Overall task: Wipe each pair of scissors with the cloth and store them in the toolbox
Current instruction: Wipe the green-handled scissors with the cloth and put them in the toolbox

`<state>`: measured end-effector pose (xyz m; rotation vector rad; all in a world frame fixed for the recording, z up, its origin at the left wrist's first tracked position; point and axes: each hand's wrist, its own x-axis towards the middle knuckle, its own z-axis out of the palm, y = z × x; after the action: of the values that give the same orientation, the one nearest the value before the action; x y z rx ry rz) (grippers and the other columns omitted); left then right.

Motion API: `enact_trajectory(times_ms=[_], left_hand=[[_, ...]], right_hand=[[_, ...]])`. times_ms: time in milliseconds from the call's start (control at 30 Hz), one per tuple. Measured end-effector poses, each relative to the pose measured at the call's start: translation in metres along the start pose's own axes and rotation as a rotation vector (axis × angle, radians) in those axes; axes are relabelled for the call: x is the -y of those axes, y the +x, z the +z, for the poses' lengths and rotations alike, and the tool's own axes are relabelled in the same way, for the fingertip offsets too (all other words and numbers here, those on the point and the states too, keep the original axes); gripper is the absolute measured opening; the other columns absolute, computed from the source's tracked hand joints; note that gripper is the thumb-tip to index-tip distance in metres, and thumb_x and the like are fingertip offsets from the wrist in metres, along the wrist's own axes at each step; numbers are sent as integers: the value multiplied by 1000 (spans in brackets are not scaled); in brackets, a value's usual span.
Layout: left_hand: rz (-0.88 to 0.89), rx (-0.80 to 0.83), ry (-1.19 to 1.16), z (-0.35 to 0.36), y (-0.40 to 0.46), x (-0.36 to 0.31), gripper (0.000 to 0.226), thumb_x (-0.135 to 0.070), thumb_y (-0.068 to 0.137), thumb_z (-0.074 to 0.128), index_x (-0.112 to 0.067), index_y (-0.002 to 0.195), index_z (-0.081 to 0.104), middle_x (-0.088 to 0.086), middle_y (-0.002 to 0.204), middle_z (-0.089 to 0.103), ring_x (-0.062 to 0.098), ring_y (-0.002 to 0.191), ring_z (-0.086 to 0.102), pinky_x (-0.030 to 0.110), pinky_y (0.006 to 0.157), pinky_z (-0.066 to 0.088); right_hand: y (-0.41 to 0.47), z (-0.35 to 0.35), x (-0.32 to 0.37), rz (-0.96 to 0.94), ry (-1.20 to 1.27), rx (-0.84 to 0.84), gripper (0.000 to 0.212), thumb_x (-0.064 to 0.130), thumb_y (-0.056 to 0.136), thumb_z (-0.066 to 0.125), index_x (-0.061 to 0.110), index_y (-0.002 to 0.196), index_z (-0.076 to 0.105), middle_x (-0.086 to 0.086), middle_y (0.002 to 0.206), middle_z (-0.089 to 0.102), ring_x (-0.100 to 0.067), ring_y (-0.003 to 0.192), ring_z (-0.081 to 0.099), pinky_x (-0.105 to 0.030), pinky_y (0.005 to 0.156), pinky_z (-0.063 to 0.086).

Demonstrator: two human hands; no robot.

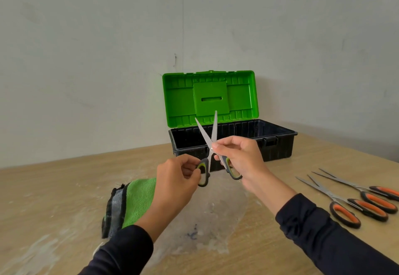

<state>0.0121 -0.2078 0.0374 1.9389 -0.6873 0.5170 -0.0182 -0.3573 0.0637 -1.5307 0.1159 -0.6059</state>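
Green-and-grey-handled steel scissors (pixel 210 145) stand mid-air, blades spread, before the open green-lidded black plastic toolbox (pixel 278 143); left hand (pixel 179 179) pinches one loop, right hand (pixel 237 156) grips the other near the pivot, wrists raised; the folded green microfibre cloth (pixel 138 201) lies near-left, untouched; best wipe from pivot to tip, fingers off the edges.

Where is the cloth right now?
In the head view, the cloth lies folded on the table, lower left, beside the left hand, in front of the toolbox.

A plain grey-white wall (pixel 108 48) — scuffed, evenly lit — rises behind a scratched wooden table (pixel 54 188).
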Motion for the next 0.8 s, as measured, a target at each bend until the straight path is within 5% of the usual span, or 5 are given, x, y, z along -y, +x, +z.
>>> enact_trajectory(times_ms=[200,267,467,633,800], left_hand=[[116,-104,124,-15,9,0,23,1,78,63,-14,91,74,-3,77,71,7,67,64,17,66,52],[118,-150,143,-19,11,0,21,0,79,63,-14,90,74,-2,74,71,6,65,63,22,66,54],[38,-251,48,-29,16,0,18,-2,80,63,-12,89,74,-16,61,59,-12,64,59,-1,56,42],[64,-258,33,-26,16,-1,18,-3,79,64,-12,92,74,-7,70,65,-4,60,60,1,59,45],[105,-214,43,-27,16,5,19,-4,79,65,-12,94,73,-7,76,66,-3,66,60,1,62,45]], right_hand=[[11,1,20,155,-93,116,21,17,76,75,-1,84,68,-9,73,71,-9,56,68,-19,48,50],[12,7,25,253,105,128,26,23,80,70,-2,88,68,-12,77,71,-13,60,68,-21,52,53],[2,32,16,267,686,127,27,16,70,71,-3,89,66,-13,84,68,-19,79,68,-25,72,59],[-3,57,6,249,832,-100,19,-8,76,67,-2,94,64,-8,83,67,-14,79,65,-17,69,56],[0,66,3,339,733,-200,8,10,78,72,8,80,65,-2,71,65,-7,63,59,-13,54,50]])
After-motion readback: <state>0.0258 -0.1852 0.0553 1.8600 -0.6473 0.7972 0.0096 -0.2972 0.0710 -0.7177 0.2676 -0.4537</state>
